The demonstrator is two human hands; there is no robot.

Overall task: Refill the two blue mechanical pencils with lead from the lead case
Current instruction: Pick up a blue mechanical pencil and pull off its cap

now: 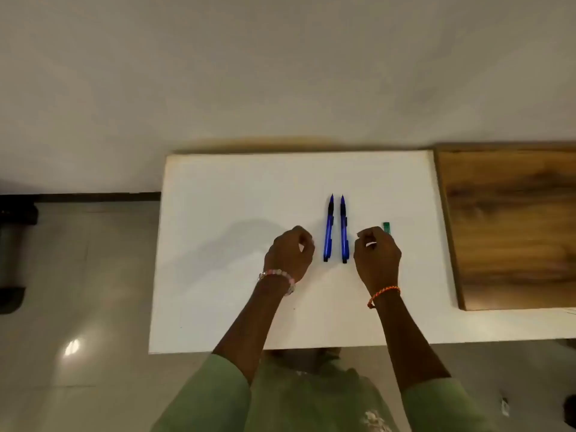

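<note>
White desk (218, 275) at centre frame, wood-grain panel (511, 226) on its right part. Two blue mechanical pencils lie side by side mid-desk, parallel, tips toward the top of the frame: left pencil (328, 229), right pencil (343, 229), close but apart. Green lead case (386, 227) just right of them, partly hidden behind the right hand (377, 260). Left hand (291, 254) sits left of the pencils, fingers curled, its grip holding nothing visible. Right hand's fingers curled too, beside the case (whether its grip touches the case, cannot tell). Beaded bracelet (277, 275) on left wrist, orange cord (383, 295) on right; green sleeves at bottom.
</note>
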